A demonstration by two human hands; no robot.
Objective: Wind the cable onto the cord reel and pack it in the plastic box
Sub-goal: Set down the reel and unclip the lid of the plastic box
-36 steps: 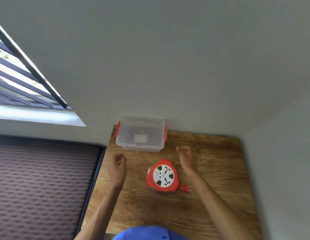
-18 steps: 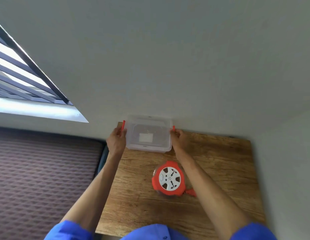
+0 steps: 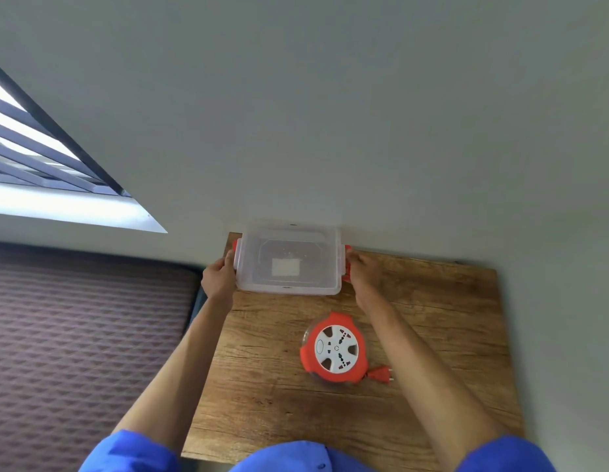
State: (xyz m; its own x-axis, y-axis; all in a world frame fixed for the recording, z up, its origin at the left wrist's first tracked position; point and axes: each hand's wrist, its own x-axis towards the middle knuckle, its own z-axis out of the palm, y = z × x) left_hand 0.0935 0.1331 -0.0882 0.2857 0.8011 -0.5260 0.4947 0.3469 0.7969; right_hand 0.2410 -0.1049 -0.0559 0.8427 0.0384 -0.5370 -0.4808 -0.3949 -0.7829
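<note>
Both hands, left hand [image 3: 218, 279] & right hand [image 3: 362, 270], pinch the plastic box [image 3: 289, 258] latches w/ curled grip; uneven unclipping could jerk it off the surface [image 3: 432, 318].

A wooden table [image 3: 432, 321] fills the lower right of the frame, its far edge against the wall. A clear plastic box [image 3: 289, 264] with red latches sits at its upper left corner. Below it, mid-table, lies the orange cord reel [image 3: 333, 349], its plug [image 3: 381, 373] resting on the wood at lower right.

The person wears a bright blue short-sleeved shirt [image 3: 289, 458], its sleeves [image 3: 132, 451] ending above the elbows. Both forearms are bare. At 6 o'clock the shirt front shows a small button [image 3: 321, 466].
</note>
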